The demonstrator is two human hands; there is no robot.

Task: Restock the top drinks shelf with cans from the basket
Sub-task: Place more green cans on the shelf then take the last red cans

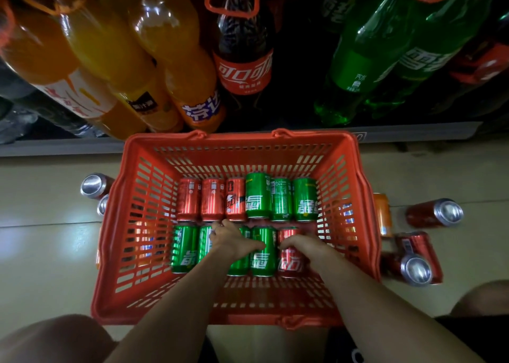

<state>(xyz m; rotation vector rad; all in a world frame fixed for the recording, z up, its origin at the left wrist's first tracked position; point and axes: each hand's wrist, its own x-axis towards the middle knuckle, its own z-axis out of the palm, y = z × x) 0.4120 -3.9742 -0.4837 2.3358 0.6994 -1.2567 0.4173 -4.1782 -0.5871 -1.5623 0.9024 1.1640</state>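
Both hands are closing on cans inside the red basket (pixel 110 252): left hand (pixel 231 238) gripping a green can (pixel 239 266), right hand (pixel 300 245) a red can (pixel 289 263); a dozen cans are waiting.

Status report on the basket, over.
Both hands down in red basket. Left hand on green cans; right hand on red can. Nothing lifted. No obstruction.

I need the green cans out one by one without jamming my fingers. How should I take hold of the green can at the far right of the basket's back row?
Grip that green can across its round body, from above. It lies on its side, a can tight on its left, a gap toward the basket wall on its right.
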